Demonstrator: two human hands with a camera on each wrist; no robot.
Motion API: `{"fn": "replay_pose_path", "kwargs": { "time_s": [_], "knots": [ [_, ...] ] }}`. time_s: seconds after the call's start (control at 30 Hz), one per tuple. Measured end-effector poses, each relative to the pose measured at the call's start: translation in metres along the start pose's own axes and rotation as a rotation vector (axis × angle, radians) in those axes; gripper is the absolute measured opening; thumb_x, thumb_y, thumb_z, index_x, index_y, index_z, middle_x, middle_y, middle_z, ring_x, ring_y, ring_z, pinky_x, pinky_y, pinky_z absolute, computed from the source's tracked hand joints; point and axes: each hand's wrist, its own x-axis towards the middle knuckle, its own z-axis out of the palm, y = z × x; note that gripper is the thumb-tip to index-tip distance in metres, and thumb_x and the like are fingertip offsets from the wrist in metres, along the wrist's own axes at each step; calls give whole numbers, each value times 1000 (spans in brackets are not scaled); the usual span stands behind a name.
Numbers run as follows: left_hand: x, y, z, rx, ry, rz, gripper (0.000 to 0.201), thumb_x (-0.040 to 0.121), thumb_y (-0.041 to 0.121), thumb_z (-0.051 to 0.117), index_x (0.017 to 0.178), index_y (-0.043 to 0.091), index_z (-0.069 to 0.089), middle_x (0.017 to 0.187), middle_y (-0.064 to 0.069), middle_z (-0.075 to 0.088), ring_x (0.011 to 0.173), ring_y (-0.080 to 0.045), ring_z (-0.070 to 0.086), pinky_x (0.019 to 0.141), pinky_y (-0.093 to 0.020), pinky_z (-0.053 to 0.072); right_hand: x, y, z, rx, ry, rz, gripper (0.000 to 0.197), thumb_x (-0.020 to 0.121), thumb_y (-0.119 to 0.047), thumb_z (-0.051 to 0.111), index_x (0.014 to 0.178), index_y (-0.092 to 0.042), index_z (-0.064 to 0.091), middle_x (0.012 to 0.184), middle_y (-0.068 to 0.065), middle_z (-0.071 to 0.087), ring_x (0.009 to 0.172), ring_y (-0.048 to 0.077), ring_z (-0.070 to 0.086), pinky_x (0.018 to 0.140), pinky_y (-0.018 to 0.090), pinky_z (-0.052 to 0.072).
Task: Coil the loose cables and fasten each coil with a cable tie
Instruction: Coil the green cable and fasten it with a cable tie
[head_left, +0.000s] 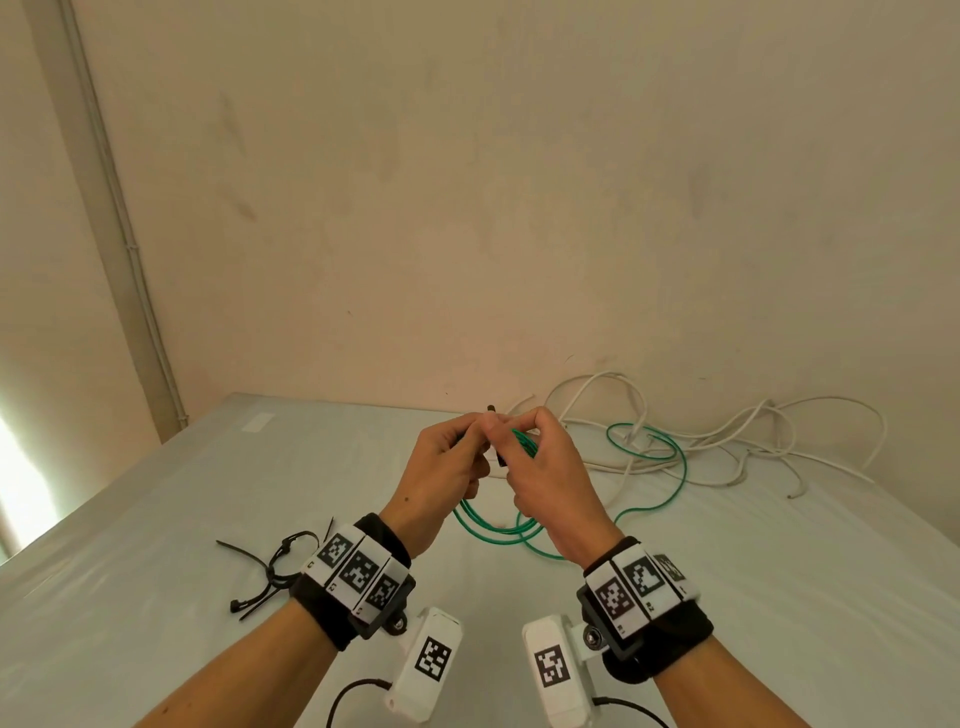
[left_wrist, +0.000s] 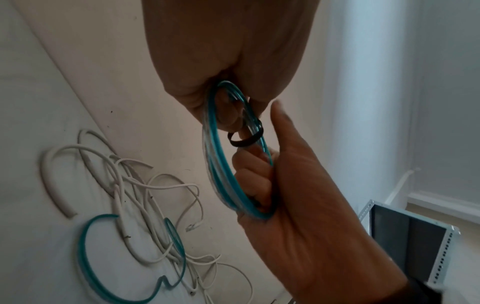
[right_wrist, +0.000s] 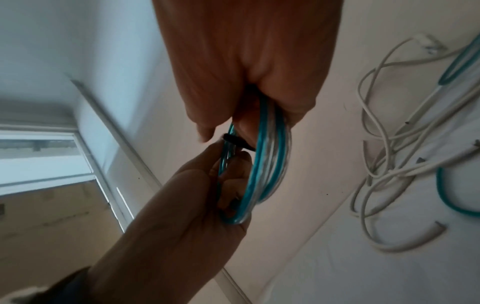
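A green cable coil (head_left: 493, 526) hangs in the air between my two hands above the table. My left hand (head_left: 470, 441) grips the coil's top, fingers curled round the strands (left_wrist: 211, 131). My right hand (head_left: 519, 436) also has its fingers curled round the coil (right_wrist: 270, 156), thumb sticking out. A black cable tie (left_wrist: 245, 140) is looped round part of the strands between the two hands; in the right wrist view the tie (right_wrist: 236, 142) sits at my fingertips. Its black tail (head_left: 491, 410) pokes up. The rest of the green cable (head_left: 670, 457) trails loose on the table.
A tangle of loose white cables (head_left: 727, 441) lies at the back right against the wall. Several spare black cable ties (head_left: 270, 566) lie at the left on the pale table (head_left: 208, 649). A metal rack (left_wrist: 405, 236) stands beyond the table.
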Motion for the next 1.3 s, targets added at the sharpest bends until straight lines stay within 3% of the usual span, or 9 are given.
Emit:
{"fn": "replay_pose_path", "kwargs": {
  "time_s": [0.13,0.23,0.3,0.4,0.6,0.77,0.93,1.13,1.3],
  "knots": [
    [0,3,-7,-49,-11,-112,27,104,25,57,112,17,81,86,1,64,72,-11,44,55,-21,35,-1,-1,-7,-67,-65,-6,33,93,-56,68,102,-25,64,90,-12,68,54,-5,54,55,18,36],
    [3,7,-16,-154,-35,-216,26,98,24,60,112,17,81,111,-2,76,97,-15,62,80,-32,45,0,2,-10,-116,-54,-36,22,97,-51,66,101,-30,68,88,-15,70,57,-7,54,60,17,36],
    [5,10,-20,-195,-65,-240,27,97,20,61,115,12,79,122,-6,75,110,-15,64,92,-35,46,-1,6,-11,-82,-51,-14,18,98,-50,65,106,-34,68,80,-13,66,51,-2,47,53,17,33],
    [7,11,-24,-179,-102,-272,27,97,18,62,116,9,79,124,-11,73,106,-15,63,90,-33,46,-3,8,-11,42,-98,41,15,101,-42,65,112,-34,71,68,-10,58,45,7,32,41,21,27],
    [10,12,-30,-121,-86,-260,19,91,12,73,108,8,81,114,-10,77,109,-19,69,102,-34,50,-4,5,-13,151,-137,109,24,105,-38,59,114,-25,76,53,-13,38,46,9,20,44,28,16],
    [12,12,-33,-39,-54,-278,21,87,18,79,105,8,81,102,-9,77,93,-15,63,90,-31,50,-4,5,-14,157,-145,117,23,101,-40,64,107,-24,80,56,-8,34,45,11,20,44,29,16],
    [13,9,-32,-49,-31,-334,21,89,23,76,104,11,82,80,2,55,79,-13,45,81,-34,38,-5,5,-15,156,-164,120,28,92,-44,75,98,-17,80,75,11,40,47,12,21,42,26,18],
    [17,9,-36,54,1,-222,17,85,22,79,97,11,84,78,4,61,81,-11,47,77,-29,37,-5,3,-14,125,-185,152,20,98,-30,71,95,-11,79,57,-7,44,46,12,21,44,28,14],
    [33,18,-53,37,151,-174,11,88,16,77,92,8,84,81,-1,63,77,-12,44,67,-25,35,-6,2,-6,56,-197,147,18,98,-25,68,92,-10,77,60,-11,52,48,13,22,48,32,14]
  ]
}}
